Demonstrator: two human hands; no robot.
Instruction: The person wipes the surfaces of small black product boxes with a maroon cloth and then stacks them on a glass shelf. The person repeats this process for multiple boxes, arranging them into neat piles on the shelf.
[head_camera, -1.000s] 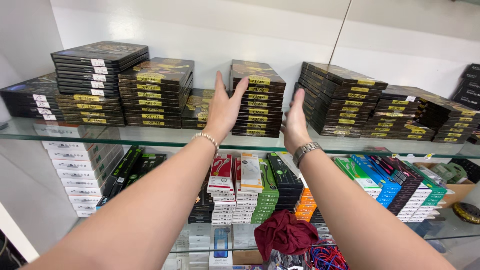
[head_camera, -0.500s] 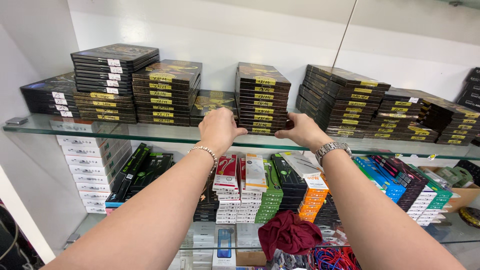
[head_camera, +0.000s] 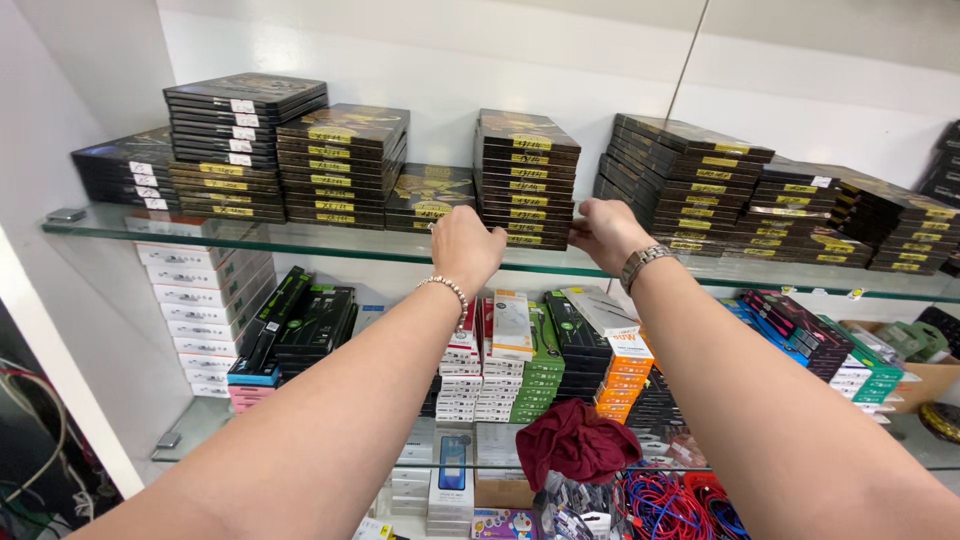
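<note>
Stacked flat black boxes with gold labels (head_camera: 525, 180) on the glass shelf (head_camera: 300, 240) look stiff but slidey, so left hand (head_camera: 465, 245) and right hand (head_camera: 607, 232), fingers curled, clamp the bottom corners.

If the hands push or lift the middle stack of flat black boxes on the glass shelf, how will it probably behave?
The stack of flat black boxes looks stiff but loose, so the boxes may slide over each other. The left hand and right hand hold its base from both sides, which suggests some weight. On the smooth glass shelf it should slide rather than tip.
</note>
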